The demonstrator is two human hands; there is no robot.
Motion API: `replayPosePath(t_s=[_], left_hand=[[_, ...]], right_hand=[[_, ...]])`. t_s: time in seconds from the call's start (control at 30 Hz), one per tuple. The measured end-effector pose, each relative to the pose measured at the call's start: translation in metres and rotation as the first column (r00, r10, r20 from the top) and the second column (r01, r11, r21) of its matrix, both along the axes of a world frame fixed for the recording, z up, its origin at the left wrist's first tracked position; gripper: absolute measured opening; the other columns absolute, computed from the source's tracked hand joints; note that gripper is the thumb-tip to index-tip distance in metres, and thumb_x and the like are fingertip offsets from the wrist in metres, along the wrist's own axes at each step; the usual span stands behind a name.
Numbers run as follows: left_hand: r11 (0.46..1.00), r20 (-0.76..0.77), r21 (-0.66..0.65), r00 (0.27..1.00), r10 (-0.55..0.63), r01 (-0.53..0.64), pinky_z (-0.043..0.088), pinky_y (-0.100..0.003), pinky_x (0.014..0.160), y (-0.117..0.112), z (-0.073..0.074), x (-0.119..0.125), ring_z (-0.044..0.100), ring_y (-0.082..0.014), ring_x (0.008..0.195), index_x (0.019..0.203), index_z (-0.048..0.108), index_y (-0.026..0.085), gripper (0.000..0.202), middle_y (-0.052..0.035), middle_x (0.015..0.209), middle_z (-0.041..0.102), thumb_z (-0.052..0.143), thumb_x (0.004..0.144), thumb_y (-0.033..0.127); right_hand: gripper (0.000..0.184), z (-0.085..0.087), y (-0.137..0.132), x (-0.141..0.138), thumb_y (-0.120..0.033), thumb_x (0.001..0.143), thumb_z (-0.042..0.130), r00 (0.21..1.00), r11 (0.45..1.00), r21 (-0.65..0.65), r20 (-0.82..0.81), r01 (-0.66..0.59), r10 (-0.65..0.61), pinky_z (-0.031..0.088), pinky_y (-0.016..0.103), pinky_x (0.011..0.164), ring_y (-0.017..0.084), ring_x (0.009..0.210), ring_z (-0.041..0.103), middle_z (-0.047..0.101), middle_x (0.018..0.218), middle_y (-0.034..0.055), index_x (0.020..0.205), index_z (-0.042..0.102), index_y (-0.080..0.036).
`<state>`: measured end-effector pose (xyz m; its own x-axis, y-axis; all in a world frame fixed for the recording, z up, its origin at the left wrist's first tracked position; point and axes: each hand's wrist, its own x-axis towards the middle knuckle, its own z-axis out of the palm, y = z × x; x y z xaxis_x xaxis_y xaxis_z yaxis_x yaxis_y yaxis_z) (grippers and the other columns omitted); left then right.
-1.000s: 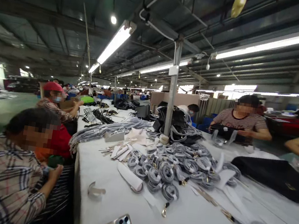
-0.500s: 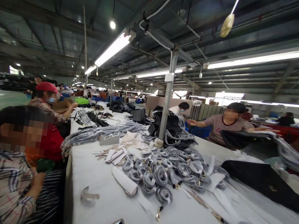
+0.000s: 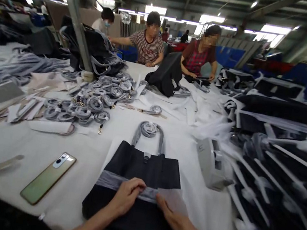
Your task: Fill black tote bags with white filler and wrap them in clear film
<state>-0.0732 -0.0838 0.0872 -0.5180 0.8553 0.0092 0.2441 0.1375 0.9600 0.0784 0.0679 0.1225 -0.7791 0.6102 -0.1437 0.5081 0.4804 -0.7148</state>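
Note:
A black handbag (image 3: 144, 172) lies flat on the white table (image 3: 86, 151) in front of me, its grey handle (image 3: 149, 130) pointing away. A translucent paper band (image 3: 119, 181) crosses the bag's middle. My left hand (image 3: 125, 197) rests on the band with the fingers curled down and pinching its edge. My right hand (image 3: 174, 216) lies flat on the band's right part, fingers stretched toward the left hand.
A phone (image 3: 48, 177) lies face down at the left. Behind it sits a heap of coiled grey straps (image 3: 91, 101). Rows of black bags (image 3: 279, 166) fill the right side. A slanted metal post (image 3: 73, 13) stands at back left. Three people (image 3: 150, 44) work across the table.
The view has swung from the far-left aisle down and right to the table before me. The black bag and both my hands have come into view.

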Motion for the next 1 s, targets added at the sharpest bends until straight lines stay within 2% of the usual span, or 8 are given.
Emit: replayPosePath(t_s=[0.13,0.27,0.33,0.4,0.53,0.63,0.8,1.0], left_hand=[[0.999,0.291,0.021,0.957,0.024,-0.031,0.051,-0.035,0.083,-0.007,0.001,-0.003,0.064,-0.0201,0.085,0.099,0.065,0.015,0.044,-0.0085,0.092,0.067,0.041,0.092,0.051],[0.996,0.694,0.067,0.720,0.001,-0.067,0.048,-0.042,0.091,-0.012,0.005,-0.006,0.064,-0.0240,0.097,0.116,0.056,0.011,0.075,-0.0147,0.106,0.065,0.031,0.084,0.075],[0.998,0.801,0.046,0.598,-0.010,-0.045,0.048,-0.044,0.093,-0.015,0.013,-0.013,0.062,-0.0242,0.103,0.124,0.050,0.015,0.082,-0.0142,0.112,0.063,0.023,0.081,0.079],[0.999,0.828,-0.034,0.561,0.008,0.036,0.049,-0.043,0.090,-0.016,0.025,-0.022,0.063,-0.0236,0.102,0.129,0.045,0.019,0.078,-0.0128,0.117,0.062,0.030,0.081,0.079],[0.951,0.634,-0.300,0.760,0.140,0.075,0.055,-0.033,0.071,-0.008,0.040,-0.032,0.069,-0.0200,0.081,0.125,0.045,0.020,0.065,-0.0103,0.112,0.064,0.067,0.073,0.054],[0.931,0.426,-0.362,0.882,0.200,-0.036,0.050,-0.024,0.053,-0.004,0.035,-0.028,0.067,-0.0163,0.063,0.107,0.054,0.015,0.041,-0.0046,0.083,0.067,0.067,0.074,0.036],[0.934,0.239,-0.335,0.948,0.209,-0.122,0.042,-0.017,0.044,-0.020,0.022,-0.020,0.059,-0.0102,0.047,0.099,0.053,0.018,0.021,0.0050,0.061,0.060,0.055,0.077,0.021],[0.884,0.033,-0.432,0.976,0.215,-0.181,0.037,-0.017,0.036,-0.024,0.014,-0.022,0.057,-0.0127,0.041,0.111,0.040,0.021,0.030,0.0076,0.058,0.055,0.042,0.082,0.015]], right_hand=[[0.044,0.003,-0.005,-0.019,-0.048,0.092,0.038,0.934,0.927,0.124,0.093,-0.354,0.344,0.035,0.028,0.059,0.017,0.058,0.053,0.063,0.063,0.0009,0.067,0.063,-0.023],[0.034,0.002,-0.008,-0.023,-0.047,0.087,0.051,0.860,0.823,0.251,0.174,-0.510,0.480,0.030,0.028,0.059,0.017,0.062,0.054,0.065,0.067,0.0020,0.069,0.063,-0.021],[0.032,0.000,-0.008,-0.023,-0.049,0.082,0.059,0.838,0.793,0.272,0.201,-0.545,0.507,0.028,0.028,0.058,0.017,0.062,0.054,0.064,0.066,0.0005,0.067,0.060,-0.021],[0.033,-0.002,-0.007,-0.022,-0.051,0.080,0.062,0.830,0.782,0.280,0.213,-0.557,0.515,0.026,0.027,0.057,0.016,0.061,0.053,0.063,0.066,-0.0006,0.066,0.058,-0.021],[0.034,-0.009,-0.006,-0.022,-0.052,0.077,0.065,0.827,0.771,0.298,0.204,-0.563,0.524,0.025,0.027,0.056,0.015,0.059,0.051,0.061,0.064,-0.0012,0.066,0.056,-0.021],[0.035,-0.015,-0.003,-0.020,-0.049,0.080,0.063,0.840,0.794,0.280,0.124,-0.540,0.528,0.027,0.026,0.056,0.014,0.058,0.051,0.059,0.063,-0.0018,0.064,0.053,-0.020],[0.036,-0.022,0.006,-0.017,-0.043,0.094,0.042,0.924,0.922,0.159,-0.098,-0.353,0.370,0.034,0.025,0.056,0.012,0.054,0.049,0.054,0.059,-0.0023,0.068,0.052,-0.020],[0.029,-0.023,0.004,-0.021,-0.037,0.096,0.040,0.880,0.870,0.199,-0.062,-0.451,0.471,0.044,0.026,0.072,0.016,0.081,0.063,0.068,0.091,0.0029,0.109,0.063,-0.025]])
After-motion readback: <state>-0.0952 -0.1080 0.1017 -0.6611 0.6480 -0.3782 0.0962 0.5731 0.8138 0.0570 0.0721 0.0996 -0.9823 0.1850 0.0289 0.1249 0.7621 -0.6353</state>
